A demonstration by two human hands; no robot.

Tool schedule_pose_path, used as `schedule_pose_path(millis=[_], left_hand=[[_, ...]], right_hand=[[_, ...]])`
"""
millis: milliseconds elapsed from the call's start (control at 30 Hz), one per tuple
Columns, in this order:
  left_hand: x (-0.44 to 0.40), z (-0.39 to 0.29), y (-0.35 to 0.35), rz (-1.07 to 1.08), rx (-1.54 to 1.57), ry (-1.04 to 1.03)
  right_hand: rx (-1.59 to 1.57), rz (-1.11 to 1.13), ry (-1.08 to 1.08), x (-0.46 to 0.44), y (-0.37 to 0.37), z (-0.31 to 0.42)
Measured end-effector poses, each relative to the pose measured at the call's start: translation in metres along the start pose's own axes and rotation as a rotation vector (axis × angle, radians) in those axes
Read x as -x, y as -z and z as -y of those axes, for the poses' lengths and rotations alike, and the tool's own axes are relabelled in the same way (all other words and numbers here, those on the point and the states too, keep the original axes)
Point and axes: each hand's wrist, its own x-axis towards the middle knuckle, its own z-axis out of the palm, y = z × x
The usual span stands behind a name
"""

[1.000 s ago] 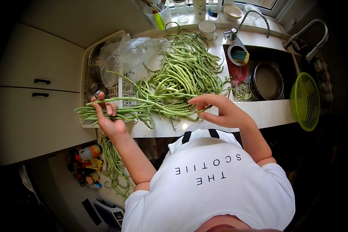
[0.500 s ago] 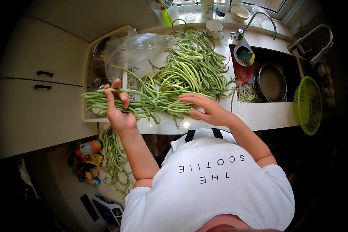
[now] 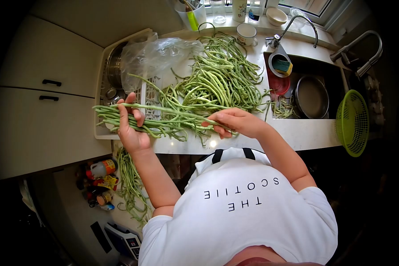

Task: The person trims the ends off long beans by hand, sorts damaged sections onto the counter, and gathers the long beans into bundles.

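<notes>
My left hand (image 3: 131,126), at the centre left, is closed around a bunch of long beans (image 3: 164,130) that lies crosswise over the counter's front edge. One bean runs nearly straight from that hand to my right hand (image 3: 237,123), whose thumb and fingers are pinched on its end. Behind both hands a large heap of long beans (image 3: 217,84) spreads over the counter. A crumpled clear plastic bag (image 3: 157,55) lies left of the heap, on a white dish rack (image 3: 99,88).
To the right is a sink with a metal pan (image 3: 312,97) and bean scraps (image 3: 283,107). A green colander (image 3: 354,124) leans at the sink's right edge. More long beans (image 3: 132,177), several bottles (image 3: 103,168) and a scale (image 3: 124,239) are at lower left. An enamel mug (image 3: 246,34) stands behind the heap.
My right hand has gone from lying flat with fingers stretched over the beans to pinching one bean's end. That bean now stretches between both hands. My left hand still holds the bunch.
</notes>
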Motion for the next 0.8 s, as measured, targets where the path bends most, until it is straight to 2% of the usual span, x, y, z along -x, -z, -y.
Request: schedule_pose_path(millis=[200,500,567,600,667,700,767,800], left_hand=[[-0.003,-0.001,0.009,-0.032,-0.019,-0.053],[-0.005,-0.004,0.012,0.023,0.089,-0.070],[-0.004,-0.005,0.012,0.021,0.101,-0.091],[-0.003,-0.006,0.013,0.021,0.100,-0.092],[-0.001,-0.007,0.016,0.088,0.116,-0.099],[0.000,-0.007,0.015,0.089,0.115,-0.099],[0.004,-0.004,0.011,0.092,0.087,-0.116],[0.006,-0.001,0.007,0.095,0.087,-0.117]], right_hand=[[-0.178,0.006,-0.102,0.013,0.002,0.004],[0.256,0.136,-0.150,0.019,0.004,0.006],[0.494,0.027,-0.205,0.020,-0.004,0.011],[0.495,0.028,-0.205,0.020,-0.005,0.009],[0.766,-0.167,0.034,0.018,-0.006,0.001],[0.765,-0.168,0.035,0.015,-0.005,-0.005],[0.974,-0.467,0.182,0.009,-0.001,-0.018],[0.975,-0.468,0.184,0.006,0.002,-0.022]])
